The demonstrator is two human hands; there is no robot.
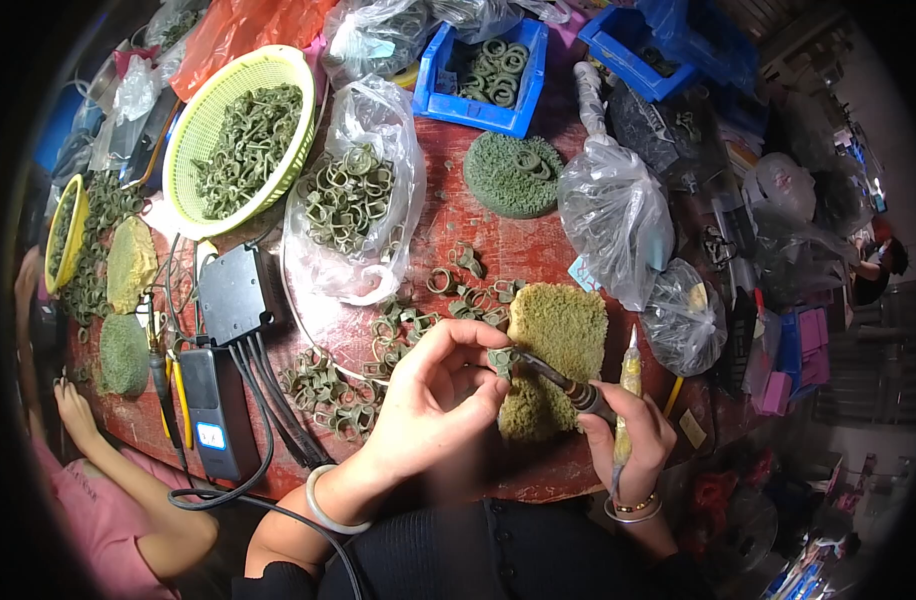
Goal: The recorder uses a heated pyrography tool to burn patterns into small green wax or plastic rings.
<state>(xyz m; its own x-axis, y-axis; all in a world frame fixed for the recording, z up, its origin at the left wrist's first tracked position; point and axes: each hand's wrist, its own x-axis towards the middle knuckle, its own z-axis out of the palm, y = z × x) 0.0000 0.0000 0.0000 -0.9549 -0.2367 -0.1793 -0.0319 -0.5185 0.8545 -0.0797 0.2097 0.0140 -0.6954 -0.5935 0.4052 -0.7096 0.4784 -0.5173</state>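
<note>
My left hand (438,400) pinches a small green ring (500,362) between thumb and fingertips. In my right hand (633,440) is a soldering-iron-like pen (578,393), its thin dark tip meeting the ring or lying very close to it. A second, yellowish pen (630,372) with a pale point also passes through the right hand, point away from me. Just beyond my hands lies a rough olive-yellow sponge block (563,335). Loose green rings (343,395) are heaped left of my left hand.
A clear bag (328,250) and a yellow basket (178,190) hold many rings. Blue bins (523,118) stand at the back, near a round green sponge (513,180). A black box (233,290) with cables sits left. Tied plastic bags (618,220) lie right. Another person's hand (76,415) is far left.
</note>
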